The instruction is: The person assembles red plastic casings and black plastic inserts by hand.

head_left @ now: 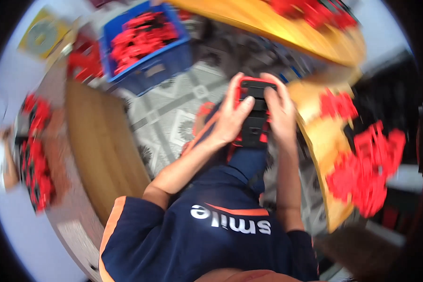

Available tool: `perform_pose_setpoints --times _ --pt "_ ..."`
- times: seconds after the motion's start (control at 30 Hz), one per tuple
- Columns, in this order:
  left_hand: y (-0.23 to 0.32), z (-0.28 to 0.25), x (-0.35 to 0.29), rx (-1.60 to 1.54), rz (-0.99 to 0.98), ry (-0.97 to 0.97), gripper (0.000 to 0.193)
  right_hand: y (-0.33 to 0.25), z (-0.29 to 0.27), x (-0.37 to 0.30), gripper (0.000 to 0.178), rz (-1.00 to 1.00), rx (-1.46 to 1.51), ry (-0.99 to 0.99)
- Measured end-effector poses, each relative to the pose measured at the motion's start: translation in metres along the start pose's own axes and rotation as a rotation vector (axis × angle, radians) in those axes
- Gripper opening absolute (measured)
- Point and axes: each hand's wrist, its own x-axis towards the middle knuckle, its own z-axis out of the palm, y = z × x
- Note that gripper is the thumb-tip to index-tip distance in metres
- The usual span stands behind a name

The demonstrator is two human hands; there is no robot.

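Both hands hold one red and black plastic part (254, 113) over my lap. My left hand (230, 117) grips its left side, thumb lying across the black middle. My right hand (281, 110) wraps the right side, fingers curled over its top edge. The part is a red frame around a black insert, held upright in front of me. The picture is blurred by motion, so fine detail on the part is lost.
A blue crate (145, 44) full of red parts stands on the patterned floor ahead left. Wooden worktops with piles of red parts (366, 164) lie right and at the top (315, 11). A wooden bench (101, 145) runs along my left, more red parts (35, 169) beyond.
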Motion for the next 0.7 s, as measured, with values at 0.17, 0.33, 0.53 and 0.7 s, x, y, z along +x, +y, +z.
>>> perform_pose_setpoints --times 0.17,0.33,0.53,0.7 --pt "0.003 -0.027 0.011 -0.047 0.27 0.23 0.086 0.04 0.005 -0.034 0.072 -0.045 0.215 -0.263" --pt "0.052 -0.085 -0.028 0.074 0.523 0.606 0.09 0.015 0.092 -0.025 0.08 -0.281 0.067 -0.502" --pt "0.205 -0.308 -0.059 -0.133 0.678 1.369 0.047 0.028 0.082 -0.011 0.058 -0.078 0.055 -0.622" --pt "0.197 -0.547 -0.124 -0.31 0.649 1.803 0.027 0.044 0.061 -0.03 0.041 0.044 0.056 -0.559"
